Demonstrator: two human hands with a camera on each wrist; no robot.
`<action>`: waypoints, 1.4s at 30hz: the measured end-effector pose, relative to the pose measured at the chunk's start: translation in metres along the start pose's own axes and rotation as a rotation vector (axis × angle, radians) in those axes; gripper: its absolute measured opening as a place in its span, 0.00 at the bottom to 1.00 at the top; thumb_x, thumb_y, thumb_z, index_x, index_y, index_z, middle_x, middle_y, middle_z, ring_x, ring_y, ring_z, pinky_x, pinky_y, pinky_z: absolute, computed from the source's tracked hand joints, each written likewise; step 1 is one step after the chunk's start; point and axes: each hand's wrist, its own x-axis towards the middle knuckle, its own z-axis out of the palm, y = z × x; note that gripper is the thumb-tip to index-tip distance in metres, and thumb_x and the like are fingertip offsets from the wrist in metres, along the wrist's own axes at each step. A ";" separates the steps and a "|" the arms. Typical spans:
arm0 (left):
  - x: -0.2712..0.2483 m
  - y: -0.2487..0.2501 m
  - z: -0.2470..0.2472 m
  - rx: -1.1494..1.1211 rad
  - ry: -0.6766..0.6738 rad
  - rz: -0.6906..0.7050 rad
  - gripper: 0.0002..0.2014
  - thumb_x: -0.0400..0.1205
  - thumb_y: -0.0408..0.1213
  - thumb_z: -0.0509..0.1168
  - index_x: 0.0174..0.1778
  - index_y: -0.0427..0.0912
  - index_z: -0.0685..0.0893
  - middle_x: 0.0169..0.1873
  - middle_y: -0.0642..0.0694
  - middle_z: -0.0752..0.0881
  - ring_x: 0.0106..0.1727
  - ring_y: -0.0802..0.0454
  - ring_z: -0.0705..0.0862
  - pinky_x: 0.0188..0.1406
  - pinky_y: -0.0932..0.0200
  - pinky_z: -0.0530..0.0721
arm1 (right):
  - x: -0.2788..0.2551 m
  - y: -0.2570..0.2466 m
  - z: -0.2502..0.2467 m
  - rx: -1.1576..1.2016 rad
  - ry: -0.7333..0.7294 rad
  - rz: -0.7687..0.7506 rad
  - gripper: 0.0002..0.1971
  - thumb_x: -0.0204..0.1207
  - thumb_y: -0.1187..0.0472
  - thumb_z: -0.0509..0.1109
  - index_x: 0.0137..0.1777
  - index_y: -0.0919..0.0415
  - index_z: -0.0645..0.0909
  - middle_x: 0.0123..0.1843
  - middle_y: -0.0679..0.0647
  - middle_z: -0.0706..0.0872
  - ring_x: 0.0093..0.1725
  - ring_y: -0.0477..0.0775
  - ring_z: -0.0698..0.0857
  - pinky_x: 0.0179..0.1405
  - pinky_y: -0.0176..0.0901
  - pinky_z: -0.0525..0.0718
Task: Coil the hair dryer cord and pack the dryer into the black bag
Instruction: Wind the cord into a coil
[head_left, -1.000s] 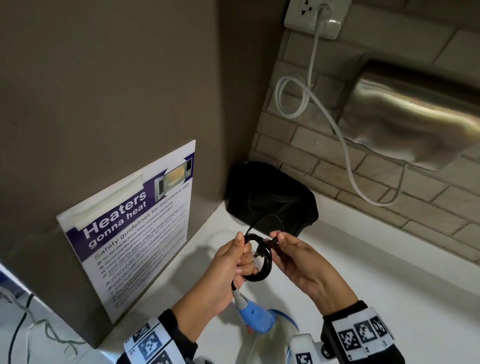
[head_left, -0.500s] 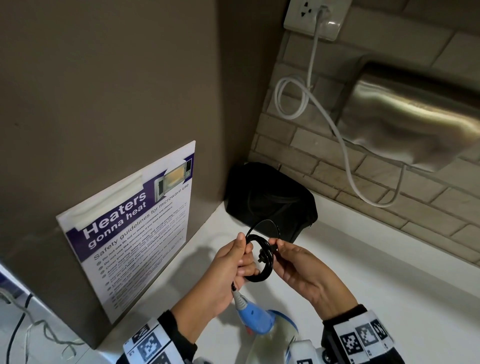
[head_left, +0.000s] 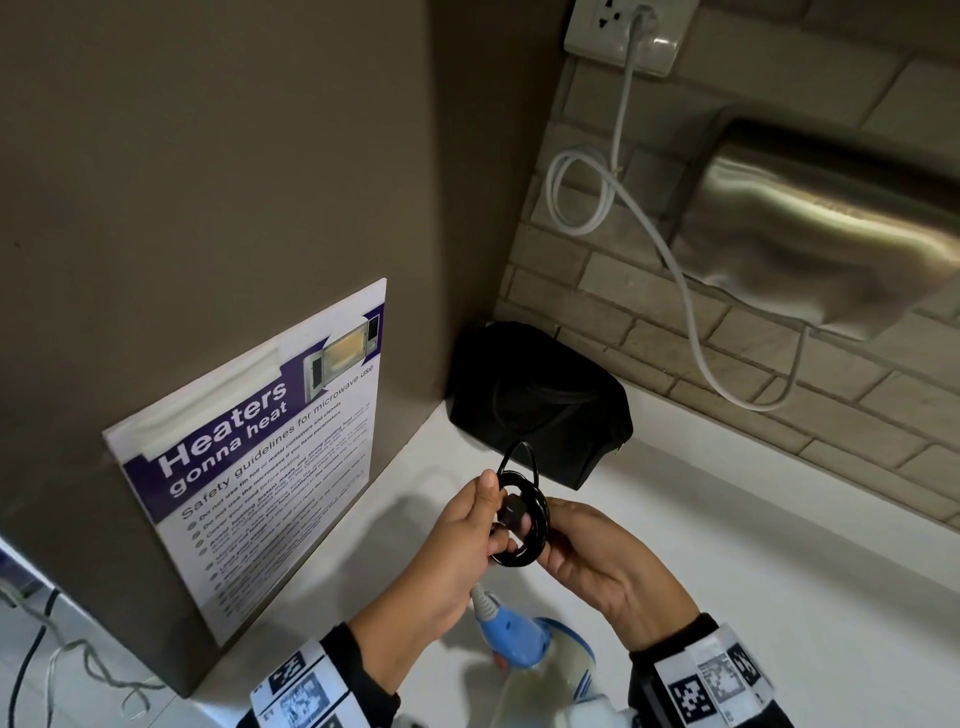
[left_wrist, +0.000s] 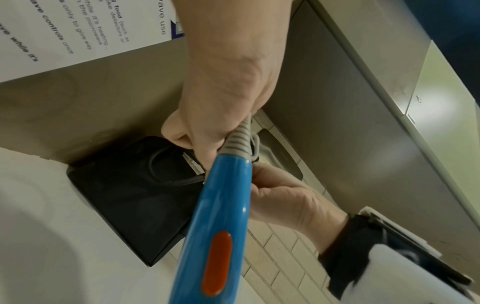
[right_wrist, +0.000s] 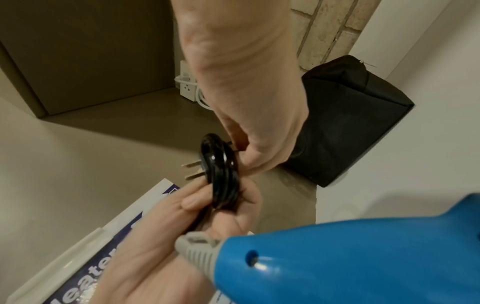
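Observation:
The black hair dryer cord (head_left: 523, 519) is wound into a small coil held above the white counter, with one loose loop sticking up from it. My left hand (head_left: 493, 514) grips the coil's left side, and its plug (head_left: 514, 512) sits in the coil's middle, prongs (right_wrist: 191, 169) pointing left. From the right, my right hand (head_left: 558, 535) pinches the coil (right_wrist: 221, 164). The blue hair dryer (head_left: 511, 634) hangs below my hands by its grey strain relief (left_wrist: 237, 142). Behind the hands, the black bag (head_left: 540, 400) stands in the corner and looks closed.
A brown cabinet side with a microwave safety poster (head_left: 260, 452) rises on the left. On the brick wall at the back are a socket (head_left: 623, 31), a white cable (head_left: 675, 291) and a steel hand dryer (head_left: 831, 223). The white counter (head_left: 753, 545) stretches to the right.
The loose loop above the coil has shrunk. My right hand has moved from the free cord end down onto the coil's right side. The left hand has kept its grip.

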 end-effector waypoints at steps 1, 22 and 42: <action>0.001 -0.001 -0.001 -0.016 0.001 -0.002 0.22 0.86 0.52 0.50 0.58 0.40 0.82 0.25 0.53 0.80 0.21 0.61 0.70 0.62 0.49 0.81 | -0.001 0.000 0.001 -0.010 -0.010 0.000 0.11 0.80 0.77 0.58 0.44 0.78 0.82 0.33 0.67 0.88 0.27 0.53 0.87 0.26 0.37 0.89; 0.011 -0.007 -0.002 0.045 0.179 0.099 0.14 0.86 0.51 0.51 0.53 0.50 0.78 0.55 0.49 0.84 0.51 0.59 0.84 0.54 0.64 0.78 | -0.045 0.007 0.011 -0.908 -0.078 -0.378 0.26 0.79 0.69 0.67 0.67 0.38 0.74 0.48 0.41 0.84 0.50 0.41 0.86 0.49 0.30 0.84; 0.016 -0.004 -0.008 0.107 0.116 0.118 0.19 0.87 0.49 0.52 0.58 0.40 0.82 0.54 0.43 0.91 0.56 0.48 0.90 0.66 0.44 0.82 | -0.074 0.010 -0.002 -1.091 -0.177 -0.154 0.15 0.81 0.70 0.58 0.63 0.52 0.67 0.43 0.53 0.90 0.42 0.45 0.86 0.51 0.38 0.83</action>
